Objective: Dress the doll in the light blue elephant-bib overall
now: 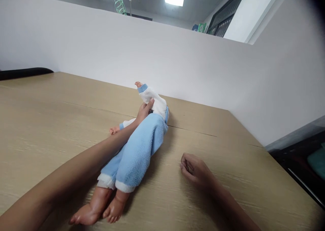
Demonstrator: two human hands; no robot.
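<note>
A baby doll (137,149) in light blue fleece trousers and a white top lies on the wooden table (228,149), bare feet toward me. My left hand (145,110) reaches along the doll and grips the white sleeve (154,100) of its raised arm, thumb pressed on the fabric. The doll's other arm sticks out to the left. My right hand (194,168) rests on the table to the right of the doll, fingers curled in, nothing visible in them. The doll's head is hidden behind its body.
White partition walls (127,55) close off the table's far and right sides. A dark object (25,72) lies at the table's far left edge. Dark furniture (302,156) stands beyond the right edge.
</note>
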